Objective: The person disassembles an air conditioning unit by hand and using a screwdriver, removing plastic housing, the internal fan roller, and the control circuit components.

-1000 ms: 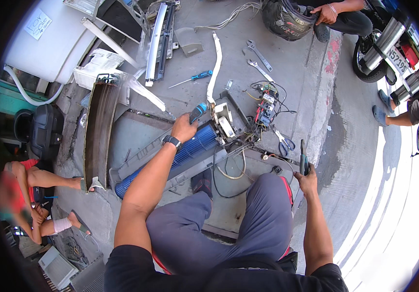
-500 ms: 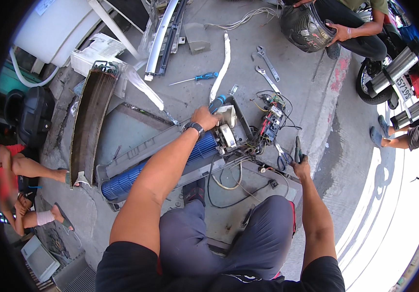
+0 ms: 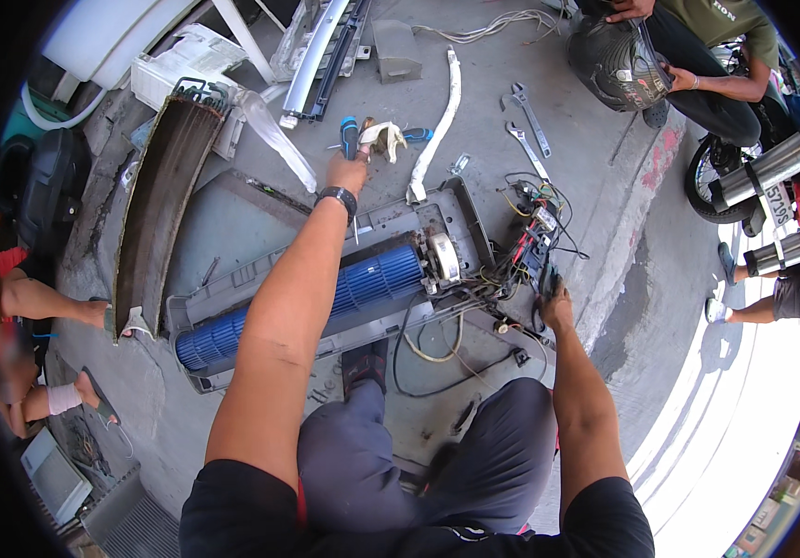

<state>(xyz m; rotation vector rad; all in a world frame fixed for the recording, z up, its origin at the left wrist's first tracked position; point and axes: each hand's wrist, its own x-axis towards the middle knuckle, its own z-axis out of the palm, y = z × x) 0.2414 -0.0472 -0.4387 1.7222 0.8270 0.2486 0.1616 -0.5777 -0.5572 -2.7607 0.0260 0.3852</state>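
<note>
Left hand (image 3: 348,170) grips a blue-handled screwdriver (image 3: 349,138) beyond the blue blower wheel (image 3: 302,302), right hand (image 3: 554,302) clamps pliers (image 3: 547,277) beside it, seemingly mid-teardown.

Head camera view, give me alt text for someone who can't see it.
A person crouches over a dismantled air conditioner unit on concrete, left hand reaching to a blue-handled screwdriver, right hand at the tangled wiring. Two wrenches lie beyond.
</note>
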